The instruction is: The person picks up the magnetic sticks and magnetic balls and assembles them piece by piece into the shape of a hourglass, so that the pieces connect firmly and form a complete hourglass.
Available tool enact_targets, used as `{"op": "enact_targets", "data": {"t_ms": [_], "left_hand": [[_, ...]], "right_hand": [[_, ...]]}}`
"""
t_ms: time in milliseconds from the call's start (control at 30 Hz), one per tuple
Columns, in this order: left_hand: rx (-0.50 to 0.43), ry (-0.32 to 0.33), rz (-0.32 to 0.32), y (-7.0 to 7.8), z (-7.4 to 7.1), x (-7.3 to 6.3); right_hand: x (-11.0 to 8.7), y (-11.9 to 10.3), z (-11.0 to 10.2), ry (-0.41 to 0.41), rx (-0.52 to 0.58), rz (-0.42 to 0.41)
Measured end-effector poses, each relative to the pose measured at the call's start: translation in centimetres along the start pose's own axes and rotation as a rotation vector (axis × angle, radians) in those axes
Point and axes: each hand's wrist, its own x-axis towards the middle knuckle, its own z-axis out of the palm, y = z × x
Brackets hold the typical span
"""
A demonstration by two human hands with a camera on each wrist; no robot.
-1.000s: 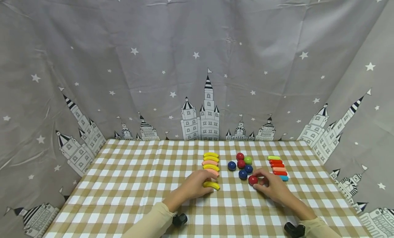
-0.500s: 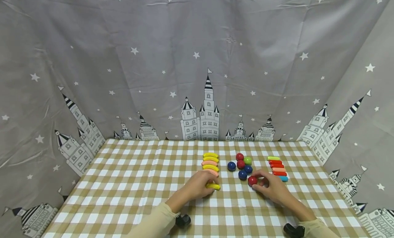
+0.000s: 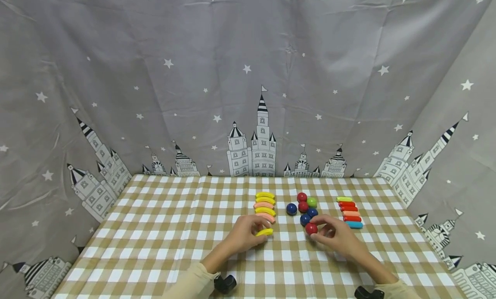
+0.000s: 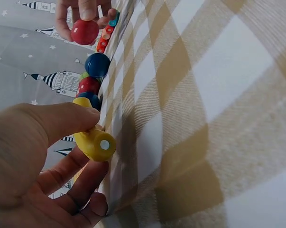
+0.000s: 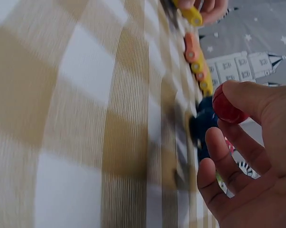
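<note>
In the head view my left hand (image 3: 243, 234) pinches a yellow banana-shaped piece (image 3: 265, 232) at the near end of a column of curved yellow and pink pieces (image 3: 265, 211). The left wrist view shows the banana-shaped piece (image 4: 97, 145) between thumb and fingers, its end marked by a pale round spot. My right hand (image 3: 340, 238) holds a red ball (image 3: 311, 229) by thumb and fingertips, just on the near side of a blue ball (image 3: 305, 220). In the right wrist view the red ball (image 5: 226, 105) sits above the cloth, its far side hidden.
Several balls, including a green ball (image 3: 311, 202) and a red ball (image 3: 302, 197), cluster on the checked tablecloth (image 3: 162, 230). Right of them lies a column of short sticks, a blue stick (image 3: 354, 225) nearest. A grey castle-print curtain (image 3: 193, 75) stands behind.
My right hand has moved slightly left with the red ball, toward the blue balls. The banana-shaped piece in my left hand has turned and shifted a little left.
</note>
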Motion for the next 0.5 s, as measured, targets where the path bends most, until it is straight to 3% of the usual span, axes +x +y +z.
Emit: {"op": "enact_targets", "data": {"t_ms": [233, 500], "left_hand": [[0.0, 0.014, -0.001, 0.0, 0.0, -0.1], [0.035, 0.027, 0.002, 0.0, 0.2, -0.3]], "right_hand": [[0.3, -1.4, 1.9, -0.024, 0.068, 0.081], [1.1, -2.3, 4.7, -0.082, 0.112, 0.052]]}}
